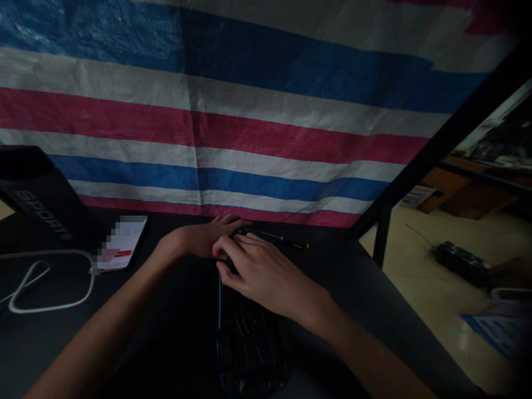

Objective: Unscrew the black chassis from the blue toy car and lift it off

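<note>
On the black table (366, 288) a dark flat device (249, 343) with a grille-like surface and a thin blue edge lies between my arms. My right hand (257, 266) rests over its far end, fingers curled and pressed onto it. My left hand (203, 235) lies just behind, fingers stretched toward the same spot and partly hidden by the right hand. What the fingers touch is too dark to make out. A thin tool with a yellow and black handle (286, 240) lies right beyond the hands.
A striped blue, white and red tarp (233, 122) hangs behind the table. A white phone (122, 244) with a white looped cable (50, 277) and a black "SPORT" bottle (37, 205) lie at left. At right, a black frame post (382, 238) and floor with clutter.
</note>
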